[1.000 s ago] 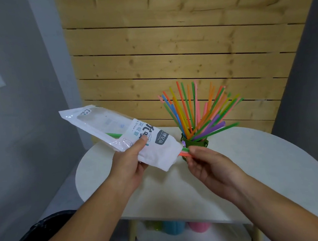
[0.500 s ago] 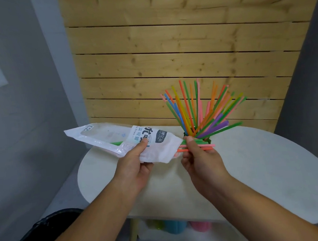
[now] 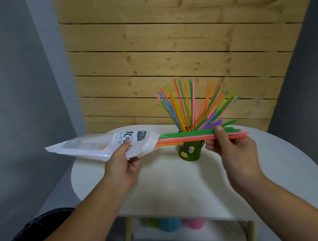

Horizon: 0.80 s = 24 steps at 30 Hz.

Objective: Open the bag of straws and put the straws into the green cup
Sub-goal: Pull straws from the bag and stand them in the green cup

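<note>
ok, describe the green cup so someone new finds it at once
Start at the white table before the wooden slat wall. Toward its back stands the green cup, coloured straws fanning up from it. Unlike the blue cup and pink cup on the shelf below, it's dark green with cartoon stickers.

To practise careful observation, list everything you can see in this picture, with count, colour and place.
bag: one, white and clear, held level, left of the cup
held straws: several, green, pink, orange, level from the bag's mouth to the right hand
standing straws: many, mixed colours, fanned out in the cup
cup: one, green, on the table
table: one, white, centre
shelf containers: three, green, blue, pink, under the tabletop
plank wall: one, pale wood, behind
left hand: grips the bag
right hand: pinches the held straws
</note>
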Tool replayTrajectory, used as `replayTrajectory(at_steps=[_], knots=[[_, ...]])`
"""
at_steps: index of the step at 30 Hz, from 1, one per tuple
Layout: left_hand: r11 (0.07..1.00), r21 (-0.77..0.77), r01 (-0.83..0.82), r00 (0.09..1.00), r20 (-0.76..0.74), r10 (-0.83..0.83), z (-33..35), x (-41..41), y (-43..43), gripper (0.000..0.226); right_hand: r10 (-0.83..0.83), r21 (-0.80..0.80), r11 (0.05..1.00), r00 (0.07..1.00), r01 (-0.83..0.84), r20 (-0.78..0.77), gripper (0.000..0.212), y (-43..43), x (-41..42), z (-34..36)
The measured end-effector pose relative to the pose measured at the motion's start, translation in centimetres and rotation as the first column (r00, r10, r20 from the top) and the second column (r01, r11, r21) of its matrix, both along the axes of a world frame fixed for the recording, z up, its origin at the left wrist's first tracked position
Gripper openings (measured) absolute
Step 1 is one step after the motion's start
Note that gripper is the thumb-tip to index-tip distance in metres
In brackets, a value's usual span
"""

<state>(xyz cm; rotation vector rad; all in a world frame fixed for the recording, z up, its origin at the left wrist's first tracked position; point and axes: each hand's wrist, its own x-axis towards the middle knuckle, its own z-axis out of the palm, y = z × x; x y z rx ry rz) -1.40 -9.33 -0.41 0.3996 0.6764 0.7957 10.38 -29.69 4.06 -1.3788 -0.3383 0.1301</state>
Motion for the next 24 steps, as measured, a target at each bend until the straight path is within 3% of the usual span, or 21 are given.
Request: replayTrajectory(at_steps=[10, 24], knots=[[0.996, 0.014, -0.089, 0.993, -0.077, 0.089, -0.9, 0.6, 0.3, 0.042, -0.134, -0.069, 0.986, 0.962, 0.155, 0.239, 0.019, -4.2, 1.9, 1.8], [0.995, 0.094, -0.022, 0.986, -0.16, 0.037, -1.0, 1.0, -0.9, 0.031, -0.155, -0.178, 0.927, 0.768, 0.331, 0.622, 0.014, -4.8, 2.8, 2.7]])
